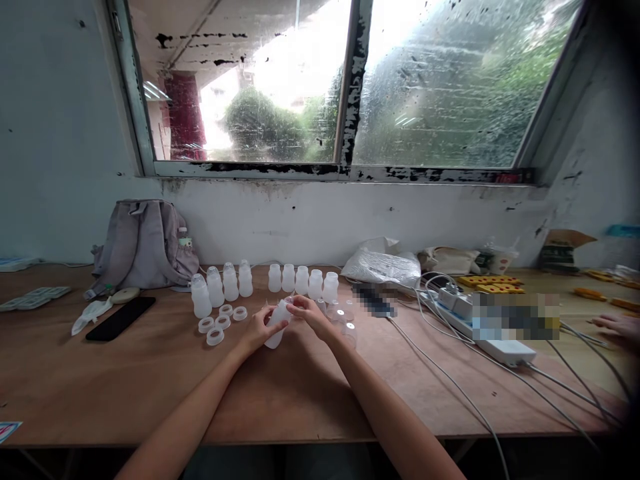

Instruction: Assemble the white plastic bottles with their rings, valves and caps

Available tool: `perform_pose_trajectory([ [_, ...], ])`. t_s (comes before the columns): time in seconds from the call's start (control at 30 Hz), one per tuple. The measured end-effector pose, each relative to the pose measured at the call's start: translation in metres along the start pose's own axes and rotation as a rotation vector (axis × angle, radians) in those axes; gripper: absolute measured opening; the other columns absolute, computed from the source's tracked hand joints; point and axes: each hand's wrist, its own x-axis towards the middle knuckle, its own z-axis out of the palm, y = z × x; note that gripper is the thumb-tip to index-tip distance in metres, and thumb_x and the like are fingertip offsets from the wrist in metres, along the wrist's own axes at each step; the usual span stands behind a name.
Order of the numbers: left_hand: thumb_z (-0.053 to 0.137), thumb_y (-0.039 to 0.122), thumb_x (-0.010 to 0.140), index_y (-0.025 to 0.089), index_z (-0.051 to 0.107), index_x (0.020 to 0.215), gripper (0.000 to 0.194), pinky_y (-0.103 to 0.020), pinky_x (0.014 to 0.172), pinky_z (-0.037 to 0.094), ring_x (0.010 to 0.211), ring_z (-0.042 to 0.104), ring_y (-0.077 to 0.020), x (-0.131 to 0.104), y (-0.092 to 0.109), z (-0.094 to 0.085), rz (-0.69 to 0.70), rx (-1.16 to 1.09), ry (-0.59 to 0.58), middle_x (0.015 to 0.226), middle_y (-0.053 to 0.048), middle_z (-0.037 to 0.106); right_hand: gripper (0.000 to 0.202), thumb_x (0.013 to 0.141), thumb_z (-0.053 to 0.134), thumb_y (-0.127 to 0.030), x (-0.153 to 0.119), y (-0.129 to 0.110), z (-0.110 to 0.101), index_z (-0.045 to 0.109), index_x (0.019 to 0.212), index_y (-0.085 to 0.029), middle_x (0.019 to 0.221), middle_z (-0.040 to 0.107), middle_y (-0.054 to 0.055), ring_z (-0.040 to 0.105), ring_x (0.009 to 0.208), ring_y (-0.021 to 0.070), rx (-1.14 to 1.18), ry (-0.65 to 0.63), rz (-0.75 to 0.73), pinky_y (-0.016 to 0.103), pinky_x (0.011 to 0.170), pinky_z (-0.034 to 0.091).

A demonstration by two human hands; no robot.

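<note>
One bottle (275,339) is tilted over the worktop (150,380). The left hand (261,328) is wrapped around its body; the right hand (309,312) pinches its top. Behind stand four dome-topped bottles (215,288) and five shorter bottles (301,280). Nearby lie five rings (215,341) and several clear covers (349,335), count uncertain.

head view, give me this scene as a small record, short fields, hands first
left hand: wrapped around a frosted white plastic bottle, held tilted
right hand: fingers at that bottle's top; exact hold too small to tell
standing bottles: four taller frosted white plastic bottles at left, five shorter frosted white plastic bottles beyond the hands
rings: five white plastic rings, left of the left hand
by right forearm: clear domed plastic pieces
surface: brown wooden table
far left: grey fabric backpack, flat black phone
</note>
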Motion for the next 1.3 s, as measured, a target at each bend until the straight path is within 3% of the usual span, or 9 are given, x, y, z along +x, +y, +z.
perform_pose_trajectory([
  [0.1,0.055,0.048,0.072,0.015,0.056,0.103,0.045,-0.029,0.069,0.047,0.082,0.059,-0.0198,-0.001,0.002,0.003,-0.06,-0.097,-0.036,0.092,-0.008,0.063,0.031,0.069,0.061,-0.042,0.0,-0.001,0.003,0.063,0.087,-0.018,0.084,0.063,0.004,0.056,0.082,0.0174,0.074,0.001,0.001,0.028,0.073,0.043],
  [0.27,0.046,0.052,0.077,0.01,0.057,0.098,0.047,-0.027,0.056,0.047,0.068,0.062,-0.0189,-0.003,0.004,0.005,-0.129,-0.187,-0.158,0.079,-0.009,0.064,0.035,0.071,0.057,-0.046,0.001,0.001,0.003,0.066,0.079,-0.014,0.073,0.063,0.006,0.057,0.076,0.0182,0.098,-0.073,0.036,0.03,0.072,0.043],
  [0.43,0.06,0.047,0.069,0.014,0.054,0.094,0.042,-0.027,0.067,0.046,0.078,0.059,-0.0184,-0.002,-0.002,0.01,-0.081,-0.147,-0.067,0.086,-0.006,0.062,0.031,0.069,0.061,-0.041,0.001,0.008,0.004,0.066,0.085,-0.015,0.078,0.064,0.005,0.057,0.08,0.0191,0.053,-0.002,0.033,0.029,0.072,0.043],
  [0.57,0.065,0.044,0.064,0.016,0.053,0.093,0.042,-0.029,0.07,0.045,0.079,0.058,-0.0187,-0.001,-0.005,0.011,-0.044,-0.051,0.056,0.086,-0.005,0.061,0.032,0.072,0.058,-0.04,0.003,0.009,0.004,0.064,0.095,-0.019,0.09,0.065,0.005,0.058,0.085,0.0191,-0.1,-0.007,-0.063,0.029,0.072,0.045],
  [0.7,0.063,0.045,0.065,0.018,0.049,0.098,0.045,-0.03,0.07,0.045,0.08,0.059,-0.019,0.0,-0.008,0.009,-0.044,0.031,0.167,0.089,-0.005,0.061,0.032,0.076,0.052,-0.036,0.011,0.018,-0.008,0.061,0.102,-0.02,0.096,0.063,0.007,0.059,0.079,0.0192,-0.39,0.289,-0.127,0.031,0.067,0.047],
  [0.77,0.063,0.045,0.065,0.018,0.048,0.1,0.047,-0.03,0.071,0.045,0.082,0.059,-0.0193,0.001,-0.01,0.007,-0.043,0.061,0.198,0.091,-0.006,0.061,0.029,0.075,0.051,-0.029,0.015,0.027,-0.017,0.061,0.101,-0.019,0.101,0.061,0.009,0.058,0.085,0.0212,-0.455,0.42,-0.127,0.034,0.074,0.045],
  [0.97,0.063,0.047,0.064,0.016,0.049,0.099,0.049,-0.03,0.071,0.045,0.082,0.058,-0.0198,0.003,-0.014,0.004,-0.039,0.13,0.23,0.092,-0.007,0.061,0.026,0.063,0.056,-0.012,0.019,0.054,-0.032,0.065,0.088,-0.018,0.092,0.064,0.009,0.056,0.093,0.0243,-0.515,0.51,-0.101,0.039,0.087,0.038],
  [1.1,0.063,0.047,0.064,0.017,0.049,0.099,0.048,-0.029,0.07,0.045,0.08,0.059,-0.0193,0.003,-0.013,0.003,-0.034,0.159,0.228,0.091,-0.006,0.062,0.021,0.061,0.06,-0.016,0.019,0.051,-0.032,0.066,0.081,-0.017,0.086,0.065,0.007,0.058,0.082,0.0226,-0.476,0.537,-0.109,0.036,0.079,0.043],
  [1.3,0.064,0.047,0.062,0.019,0.052,0.097,0.047,-0.029,0.07,0.045,0.08,0.058,-0.0192,0.0,-0.008,0.004,-0.014,0.197,0.186,0.088,-0.004,0.062,0.045,0.076,0.046,-0.045,0.018,0.024,-0.028,0.053,0.111,-0.017,0.103,0.059,0.008,0.048,0.043,0.0076,-0.296,0.624,-0.138,0.026,0.043,0.044],
])
